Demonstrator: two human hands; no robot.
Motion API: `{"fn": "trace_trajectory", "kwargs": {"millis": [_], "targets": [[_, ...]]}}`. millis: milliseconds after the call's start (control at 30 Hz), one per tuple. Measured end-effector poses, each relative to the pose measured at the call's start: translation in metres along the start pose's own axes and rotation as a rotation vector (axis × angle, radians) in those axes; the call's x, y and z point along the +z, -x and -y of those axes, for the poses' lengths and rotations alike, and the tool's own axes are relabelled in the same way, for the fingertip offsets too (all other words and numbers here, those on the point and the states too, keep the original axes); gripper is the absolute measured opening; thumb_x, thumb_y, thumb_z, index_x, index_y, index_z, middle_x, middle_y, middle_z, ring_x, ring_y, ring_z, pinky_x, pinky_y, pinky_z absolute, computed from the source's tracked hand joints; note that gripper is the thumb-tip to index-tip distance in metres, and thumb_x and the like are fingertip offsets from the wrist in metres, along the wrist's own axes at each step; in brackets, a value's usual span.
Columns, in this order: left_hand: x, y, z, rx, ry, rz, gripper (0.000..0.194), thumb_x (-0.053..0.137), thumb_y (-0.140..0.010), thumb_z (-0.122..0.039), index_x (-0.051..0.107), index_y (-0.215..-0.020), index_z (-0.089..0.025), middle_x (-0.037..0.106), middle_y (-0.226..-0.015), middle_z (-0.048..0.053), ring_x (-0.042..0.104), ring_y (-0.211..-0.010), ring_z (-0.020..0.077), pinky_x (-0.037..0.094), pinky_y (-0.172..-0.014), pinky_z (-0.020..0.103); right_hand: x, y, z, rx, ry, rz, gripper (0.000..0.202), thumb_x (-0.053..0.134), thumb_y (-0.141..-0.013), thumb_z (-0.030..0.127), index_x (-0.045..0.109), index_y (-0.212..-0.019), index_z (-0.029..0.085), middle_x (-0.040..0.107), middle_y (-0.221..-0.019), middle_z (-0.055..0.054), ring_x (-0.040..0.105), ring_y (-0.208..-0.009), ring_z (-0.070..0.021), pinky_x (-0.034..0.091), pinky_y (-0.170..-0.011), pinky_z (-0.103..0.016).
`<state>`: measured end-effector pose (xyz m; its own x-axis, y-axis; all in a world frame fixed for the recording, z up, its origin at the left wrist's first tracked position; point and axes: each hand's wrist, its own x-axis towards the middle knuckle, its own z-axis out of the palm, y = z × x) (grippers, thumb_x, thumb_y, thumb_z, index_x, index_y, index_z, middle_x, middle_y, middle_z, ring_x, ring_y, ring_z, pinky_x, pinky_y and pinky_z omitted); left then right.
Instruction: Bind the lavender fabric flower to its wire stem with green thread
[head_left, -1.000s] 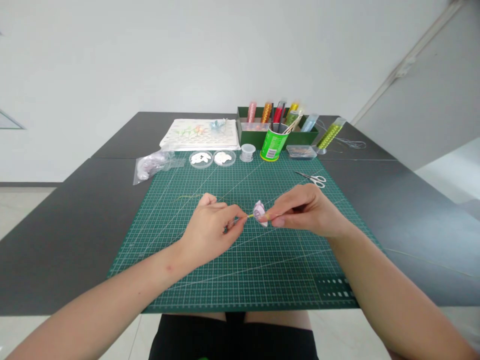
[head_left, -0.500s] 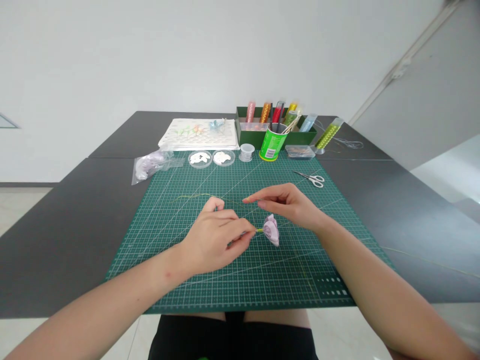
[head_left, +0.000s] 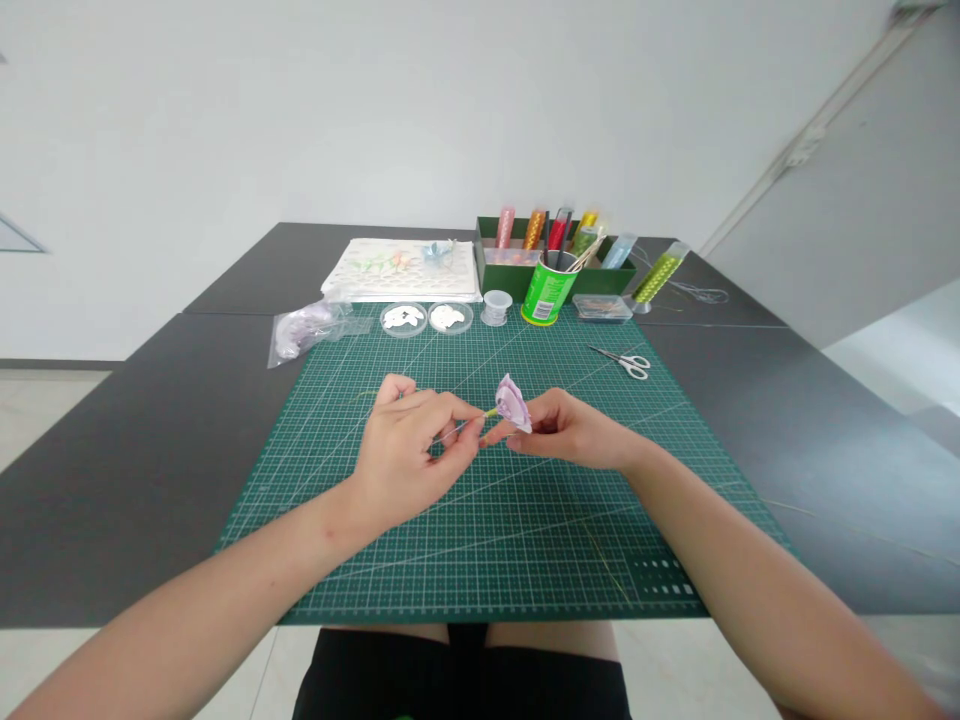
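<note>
My left hand (head_left: pixel 416 445) pinches the green stem of a lilac artificial flower (head_left: pixel 513 403) between thumb and fingertips. The flower is held above the cutting mat, its head tilted up and to the right. Close by on the right, my right hand (head_left: pixel 566 430) has its fingers bent in, with the index fingertip reaching below the stem near the left fingertips. Whatever lies between the right fingers is too thin to make out. A fine yellow-green thread (head_left: pixel 366 395) shows left of my left hand; the rest of it is hidden or too faint.
The green cutting mat (head_left: pixel 480 560) covers the table's middle. Scissors (head_left: pixel 622 362) lie at its right. Farther back are two dishes of white pieces (head_left: pixel 403 319), a small clear tub (head_left: pixel 496 308), a green can (head_left: pixel 550 290), a box of thread spools (head_left: pixel 517 278) and a plastic bag (head_left: pixel 304 330).
My left hand has raised the flower up and to the left, turning its head upward. My right hand has moved slightly down and left, so its index finger is now under the stem.
</note>
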<state>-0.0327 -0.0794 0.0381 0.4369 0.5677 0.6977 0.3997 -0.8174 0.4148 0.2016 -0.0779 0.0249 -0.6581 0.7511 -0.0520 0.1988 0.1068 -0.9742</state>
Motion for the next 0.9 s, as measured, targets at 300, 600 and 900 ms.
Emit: {"fn": "trace_trajectory", "kwargs": {"millis": [300, 600, 900], "targets": [[0.002, -0.003, -0.007, -0.575, 0.592, 0.145, 0.016, 0.063, -0.091, -0.029, 0.067, -0.078, -0.020, 0.055, -0.043, -0.009, 0.047, -0.039, 0.0077, 0.037, -0.053, 0.025, 0.012, -0.005, -0.007, -0.038, -0.182, 0.034, 0.021, 0.066, -0.090, 0.025, 0.077, -0.106, 0.016, 0.023, -0.052, 0.012, 0.017, -0.047, -0.0062, 0.016, -0.047, -0.024], [0.004, -0.008, 0.001, -0.705, 0.919, 0.208, 0.019, 0.064, -0.088, -0.031, 0.062, -0.074, -0.018, 0.049, -0.042, -0.010, 0.039, -0.040, 0.0050, 0.038, -0.051, 0.019, 0.021, -0.012, -0.006, 0.077, -0.674, -0.162, 0.011, 0.070, -0.085, 0.028, 0.064, -0.081, 0.019, 0.027, -0.049, 0.012, 0.016, -0.044, -0.0059, 0.015, -0.044, -0.022], [0.000, -0.008, -0.005, -0.658, 0.801, 0.240, 0.016, 0.062, -0.088, -0.030, 0.062, -0.077, -0.018, 0.051, -0.043, -0.009, 0.041, -0.038, 0.0056, 0.035, -0.046, 0.019, 0.008, -0.018, -0.018, 0.199, -0.209, -0.773, 0.022, 0.066, -0.083, 0.034, 0.064, -0.099, 0.020, 0.063, -0.079, 0.000, 0.054, -0.068, -0.0142, 0.045, -0.067, -0.029]]}}
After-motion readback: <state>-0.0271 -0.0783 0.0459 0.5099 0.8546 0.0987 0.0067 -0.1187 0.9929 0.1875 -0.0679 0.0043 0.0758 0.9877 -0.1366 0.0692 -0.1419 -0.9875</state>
